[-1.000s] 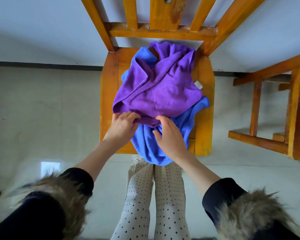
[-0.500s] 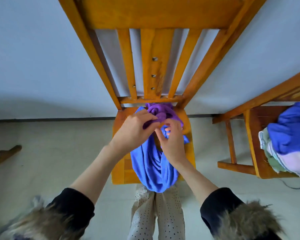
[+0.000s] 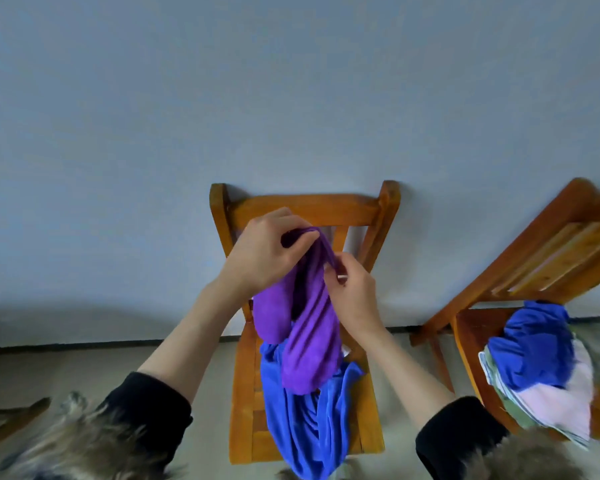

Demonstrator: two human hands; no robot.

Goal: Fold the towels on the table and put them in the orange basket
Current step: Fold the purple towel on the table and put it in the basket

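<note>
1. Holding a bunched purple terry towel (image 3: 310,344) up in front of the middle wooden chair (image 3: 243,393), both hands work at its top edge; the cloth hangs down in two rumpled lobes, not yet spread or squared.
2. Left hand (image 3: 264,251) has its fingers curled and pressed together around the top fold of the purple towel, so its grip is closed on the fabric.
3. Right hand (image 3: 352,289) pinches the same towel's edge just beside the left, thumb and fingertips nipped on the cloth.
4. Under the purple towel, a long blue towel (image 3: 302,420) lies crumpled on the chair seat and spills over its near edge toward the floor; it looks unfolded.
5. To the right, a second wooden chair (image 3: 471,327) carries a loose heap of cloths (image 3: 537,368): blue on top, pale pink and greenish layers below. Whether any of these are properly folded I cannot tell.
6. No orange basket shows in this view, and no towel can be seen placed in one.
7. By my reading the job is at an early stage: the purple towel is only being picked up and sorted by its edge, its folds not begun, with the blue towel and the heap on the right apparently left to do, and all of it yet to reach the basket.
</note>
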